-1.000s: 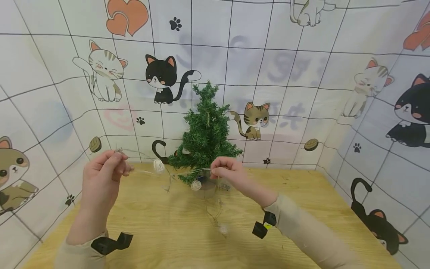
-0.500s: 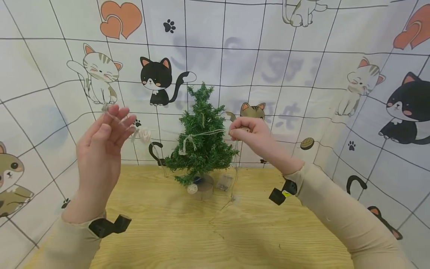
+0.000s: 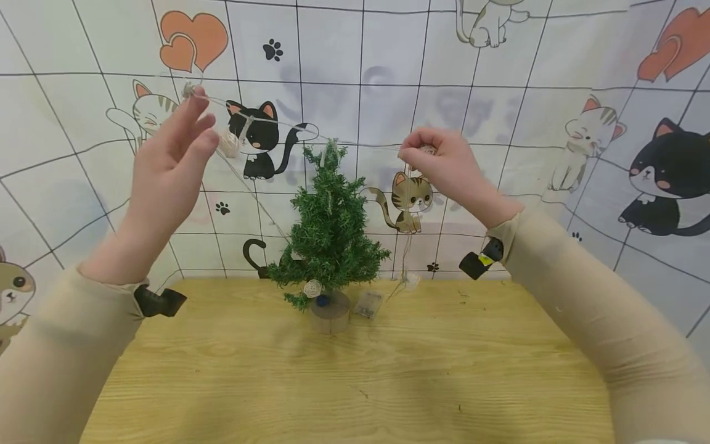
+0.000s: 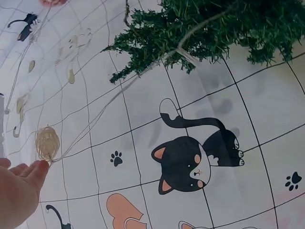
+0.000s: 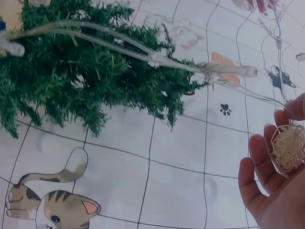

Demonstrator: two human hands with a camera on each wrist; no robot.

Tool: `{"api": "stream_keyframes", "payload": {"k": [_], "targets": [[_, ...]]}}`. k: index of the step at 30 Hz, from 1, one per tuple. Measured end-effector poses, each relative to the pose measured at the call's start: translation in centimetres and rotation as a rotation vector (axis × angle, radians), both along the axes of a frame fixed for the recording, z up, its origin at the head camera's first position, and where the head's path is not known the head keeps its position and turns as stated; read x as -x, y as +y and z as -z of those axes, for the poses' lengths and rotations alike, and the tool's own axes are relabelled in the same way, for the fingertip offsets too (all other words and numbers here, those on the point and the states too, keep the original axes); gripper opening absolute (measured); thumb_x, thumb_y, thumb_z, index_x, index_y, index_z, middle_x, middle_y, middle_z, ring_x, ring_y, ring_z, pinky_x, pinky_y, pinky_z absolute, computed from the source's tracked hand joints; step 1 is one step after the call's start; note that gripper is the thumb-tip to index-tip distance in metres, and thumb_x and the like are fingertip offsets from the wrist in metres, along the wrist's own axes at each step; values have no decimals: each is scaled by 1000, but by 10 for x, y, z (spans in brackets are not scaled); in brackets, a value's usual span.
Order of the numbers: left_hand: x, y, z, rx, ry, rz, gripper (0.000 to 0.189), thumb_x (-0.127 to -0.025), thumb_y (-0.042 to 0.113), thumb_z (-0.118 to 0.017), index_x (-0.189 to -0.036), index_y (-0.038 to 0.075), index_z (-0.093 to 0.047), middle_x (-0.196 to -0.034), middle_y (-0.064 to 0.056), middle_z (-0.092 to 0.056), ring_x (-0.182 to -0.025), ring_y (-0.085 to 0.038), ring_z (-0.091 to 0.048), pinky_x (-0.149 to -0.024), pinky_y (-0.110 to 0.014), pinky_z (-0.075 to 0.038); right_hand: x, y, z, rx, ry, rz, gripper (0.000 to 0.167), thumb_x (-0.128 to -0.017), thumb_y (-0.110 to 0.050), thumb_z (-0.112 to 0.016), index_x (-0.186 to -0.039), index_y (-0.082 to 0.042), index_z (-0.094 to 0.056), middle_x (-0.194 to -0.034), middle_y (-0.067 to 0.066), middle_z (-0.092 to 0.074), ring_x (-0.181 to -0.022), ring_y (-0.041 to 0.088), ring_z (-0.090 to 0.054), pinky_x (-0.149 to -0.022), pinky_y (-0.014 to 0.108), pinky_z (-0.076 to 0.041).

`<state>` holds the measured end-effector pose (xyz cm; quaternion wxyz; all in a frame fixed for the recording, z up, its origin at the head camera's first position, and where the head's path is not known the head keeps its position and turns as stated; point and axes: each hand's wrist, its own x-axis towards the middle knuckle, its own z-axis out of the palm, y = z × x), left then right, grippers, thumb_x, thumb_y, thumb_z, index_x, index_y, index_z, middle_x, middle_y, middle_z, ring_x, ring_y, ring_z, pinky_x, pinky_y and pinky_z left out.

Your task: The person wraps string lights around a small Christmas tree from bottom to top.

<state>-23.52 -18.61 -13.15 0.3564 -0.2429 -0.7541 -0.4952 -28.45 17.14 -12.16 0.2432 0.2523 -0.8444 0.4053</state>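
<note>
A string of thin clear wire lights (image 5: 178, 67) with woven balls stretches between both hands, level with the top of the small green Christmas tree (image 3: 333, 228). My left hand (image 3: 172, 154) is raised left of the tree, fingers extended, the wire passing over its fingertips. Just below them hangs one woven ball (image 4: 47, 143). On the tree's right, my right hand (image 3: 446, 163) pinches the wire between thumb and finger. Another woven ball (image 5: 288, 148) sits in the hollow of that hand. From there the wire hangs down to a pale ball (image 3: 412, 281) near the table's back.
The tree's round base (image 3: 330, 317) stands on a wooden table (image 3: 333, 382). Beside it lies a clear battery box (image 3: 368, 304). One woven ball (image 3: 312, 288) rests by the lowest branches. A cat-print cloth (image 3: 344, 61) encloses the back and sides.
Both hands have risen from low before the tree to about its top, lifting the wire. The right hand also moved right. The left fingers have straightened from a pinch.
</note>
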Motion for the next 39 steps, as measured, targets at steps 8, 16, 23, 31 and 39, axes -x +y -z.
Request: {"api": "stream_keyframes", "payload": {"k": [8, 16, 23, 31, 39], "targets": [[22, -2, -9, 219, -74, -96, 63, -98, 32, -49, -155, 21, -23, -158, 9, -22, -142, -12, -26, -113, -32, -25, 12, 4, -27, 4, -1, 33, 17, -95, -21, -58, -94, -6, -66, -89, 4, -62, -73, 18, -57, -72, 28, -46], [29, -14, 0, 465, -89, -202, 70, -99, 39, -47, -156, 12, -17, -160, -1, -15, -146, -17, -6, -117, -43, -6, 19, 1, -42, 168, -169, -23, 16, -94, -18, -60, -100, -4, -64, -100, 5, -57, -69, 17, -62, -53, 27, -53], [45, -23, 22, 521, -129, -250, 73, -99, 41, -46, -156, 8, -14, -160, -11, -14, -147, -26, -7, -115, -51, -9, 29, -5, -29, 200, -299, -47, 18, -95, -19, -60, -105, -4, -64, -100, 6, -57, -62, 15, -58, -47, 24, -46], [63, -34, 55, 510, -127, -278, 72, -100, 42, -47, -154, 5, -20, -158, -18, -19, -145, -34, -14, -110, -60, -17, 42, -12, -3, 297, -402, -129, 21, -97, -15, -55, -109, 1, -59, -108, 8, -55, -84, 21, -65, -72, 34, -57], [73, -32, 73, 488, -115, -269, 70, -100, 42, -48, -154, 6, -23, -158, -17, -21, -145, -33, -16, -111, -59, -18, 49, -12, 12, 453, -549, -171, 17, -97, -14, -55, -107, 0, -59, -101, 9, -48, -56, 18, -55, -57, 28, -53]]}}
